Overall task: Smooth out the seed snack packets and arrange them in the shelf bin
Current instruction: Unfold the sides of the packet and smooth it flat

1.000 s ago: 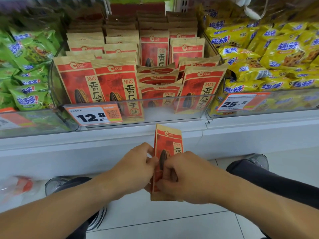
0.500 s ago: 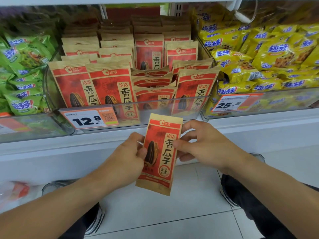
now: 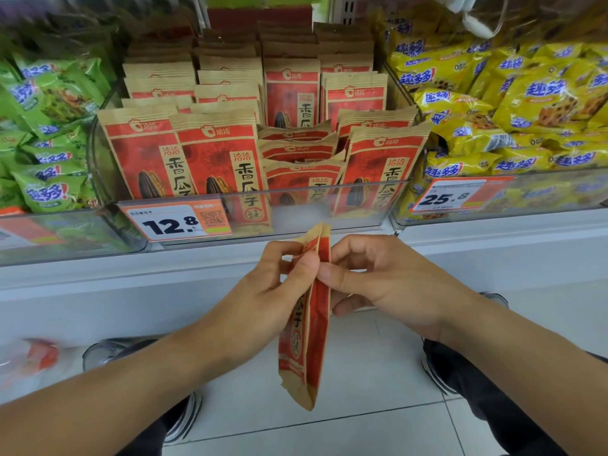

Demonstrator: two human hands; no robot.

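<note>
A red and kraft-paper sunflower seed packet (image 3: 307,324) is held edge-on and nearly upright in front of the white shelf ledge (image 3: 98,291). Its upper part is pinched by the left hand (image 3: 263,301), the thumb pressed on the near face and the fingers curled behind. The thumb tip of the right hand (image 3: 388,278) is laid against the same spot from the other side, its fingers curled loosely round the packet's far edge. Just above the grip, the clear shelf bin (image 3: 296,205) is filled with matching seed packets (image 3: 217,159), upright at its sides and slumped in the middle. A 12.8 price tag (image 3: 177,222) is fixed up-left of the grip.
</note>
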